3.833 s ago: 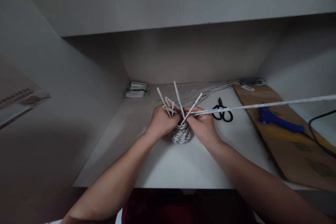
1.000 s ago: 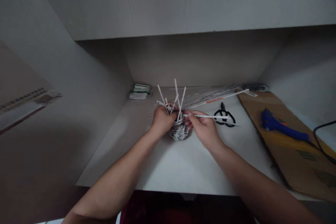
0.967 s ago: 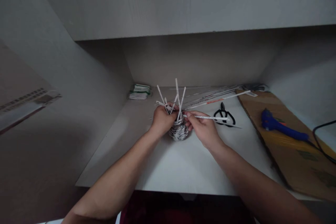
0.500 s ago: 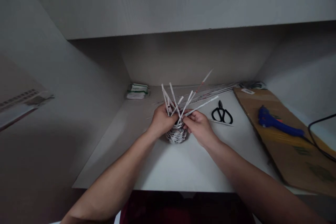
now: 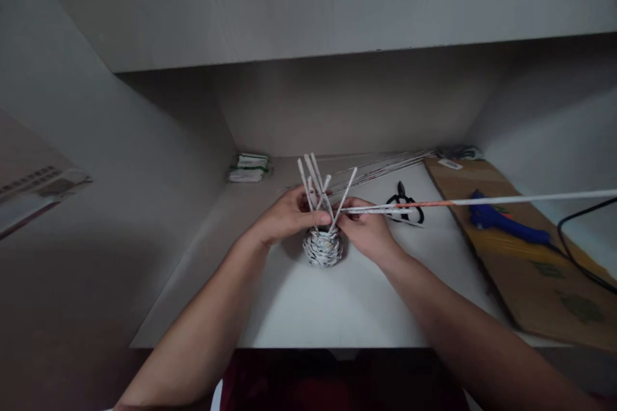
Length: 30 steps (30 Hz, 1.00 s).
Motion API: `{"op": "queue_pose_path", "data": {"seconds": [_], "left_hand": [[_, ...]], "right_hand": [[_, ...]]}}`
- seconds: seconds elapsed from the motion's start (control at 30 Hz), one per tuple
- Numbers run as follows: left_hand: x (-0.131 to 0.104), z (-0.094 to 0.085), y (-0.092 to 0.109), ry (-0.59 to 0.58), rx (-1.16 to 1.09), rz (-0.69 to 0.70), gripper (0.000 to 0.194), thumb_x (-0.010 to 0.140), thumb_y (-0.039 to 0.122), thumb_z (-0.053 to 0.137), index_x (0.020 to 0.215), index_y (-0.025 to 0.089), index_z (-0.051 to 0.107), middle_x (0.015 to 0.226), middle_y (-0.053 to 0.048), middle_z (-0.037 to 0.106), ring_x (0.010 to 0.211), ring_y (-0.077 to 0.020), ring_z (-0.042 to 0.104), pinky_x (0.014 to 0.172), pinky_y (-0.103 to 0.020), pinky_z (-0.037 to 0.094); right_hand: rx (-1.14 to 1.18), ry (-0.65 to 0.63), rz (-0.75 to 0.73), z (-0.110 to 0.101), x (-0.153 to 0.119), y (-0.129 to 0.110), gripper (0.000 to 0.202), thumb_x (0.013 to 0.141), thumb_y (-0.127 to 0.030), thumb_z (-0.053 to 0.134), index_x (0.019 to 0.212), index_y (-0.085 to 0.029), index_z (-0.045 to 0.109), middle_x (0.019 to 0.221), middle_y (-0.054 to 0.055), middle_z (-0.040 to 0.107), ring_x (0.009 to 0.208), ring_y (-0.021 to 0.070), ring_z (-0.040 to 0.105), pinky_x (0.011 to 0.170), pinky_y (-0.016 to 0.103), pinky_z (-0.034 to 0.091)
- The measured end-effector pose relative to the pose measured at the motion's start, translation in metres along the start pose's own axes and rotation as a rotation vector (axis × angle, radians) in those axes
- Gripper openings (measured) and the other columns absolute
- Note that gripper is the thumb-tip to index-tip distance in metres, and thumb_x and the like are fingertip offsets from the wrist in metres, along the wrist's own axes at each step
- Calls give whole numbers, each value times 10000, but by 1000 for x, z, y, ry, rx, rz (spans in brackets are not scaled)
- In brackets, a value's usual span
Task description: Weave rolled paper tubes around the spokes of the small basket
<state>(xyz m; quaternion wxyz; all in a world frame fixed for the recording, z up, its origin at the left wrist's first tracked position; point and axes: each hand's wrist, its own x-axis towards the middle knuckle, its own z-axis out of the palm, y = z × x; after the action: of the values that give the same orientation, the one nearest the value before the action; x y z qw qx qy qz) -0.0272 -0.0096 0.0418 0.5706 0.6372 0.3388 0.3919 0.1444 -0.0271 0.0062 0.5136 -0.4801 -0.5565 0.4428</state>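
A small woven paper basket (image 5: 322, 248) stands on the white table, with several upright paper stakes (image 5: 348, 191) rising from its rim. My left hand (image 5: 294, 215) is closed around the left side of the rim, its thumb laid across the front of the stakes. At the right side, my right hand (image 5: 364, 221) pinches a long rolled paper strip (image 5: 501, 200), white with an orange section. That strip runs out level to the right, beyond the edge of the view. Some fingers of both hands are hidden behind the stakes.
Black-handled scissors (image 5: 402, 205) lie behind my right hand, partly crossed by the strip. A blue glue gun (image 5: 511, 225) with a black cord rests on a cardboard sheet (image 5: 554, 308). Loose paper rolls (image 5: 385, 168) and a white-green packet (image 5: 249, 167) lie at the back. A shelf overhangs above.
The long strip has swung from pointing up and back to lying level toward the right. My left hand has shifted slightly left, its thumb now across the stakes.
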Motion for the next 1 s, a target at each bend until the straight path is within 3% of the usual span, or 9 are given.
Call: {"op": "queue_pose_path", "data": {"seconds": [0.07, 0.23, 0.6, 0.77, 1.0], "left_hand": [[-2, -10, 4, -141, -50, -30, 565, 536, 277, 879, 1036, 169, 639, 953, -61, 693, 870, -178, 637, 809, -308, 482], [-4, -26, 6, -166, -43, -51, 354, 721, 209, 751, 1060, 158, 664, 1010, -88, 703, 928, -165, 639, 882, -327, 461], [0, -11, 1, -20, 99, -78, 255, 704, 315, 741, 875, 136, 681, 734, -20, 649, 630, -109, 590, 596, -234, 501], [-1, -18, 4, -110, 60, -67, 217, 701, 247, 730, 889, 144, 695, 785, -38, 677, 663, -109, 600, 629, -228, 501], [-2, -20, 3, -139, 152, -48, 182, 663, 199, 761, 826, 150, 697, 765, -37, 695, 667, -118, 616, 667, -250, 493]], "right_hand": [[-27, 19, -6, -3, 1, -1, 135, 672, -282, 649, 770, -192, 625, 678, 5, 669, 599, 149, 606, 585, 264, 483], [-25, 36, -3, -6, 6, 4, 151, 668, -303, 664, 765, -193, 626, 642, -5, 642, 562, 139, 577, 549, 258, 462], [17, -70, -54, -8, 3, -1, 101, 665, -263, 673, 713, -196, 614, 654, -11, 634, 614, 146, 572, 598, 275, 464], [72, -78, -38, -9, 4, 2, 123, 666, -253, 689, 753, -194, 625, 672, -11, 655, 616, 141, 588, 615, 276, 476], [127, -139, 2, -10, -1, -9, 182, 606, -262, 748, 733, -179, 647, 654, 6, 662, 593, 155, 600, 580, 289, 482]]}}
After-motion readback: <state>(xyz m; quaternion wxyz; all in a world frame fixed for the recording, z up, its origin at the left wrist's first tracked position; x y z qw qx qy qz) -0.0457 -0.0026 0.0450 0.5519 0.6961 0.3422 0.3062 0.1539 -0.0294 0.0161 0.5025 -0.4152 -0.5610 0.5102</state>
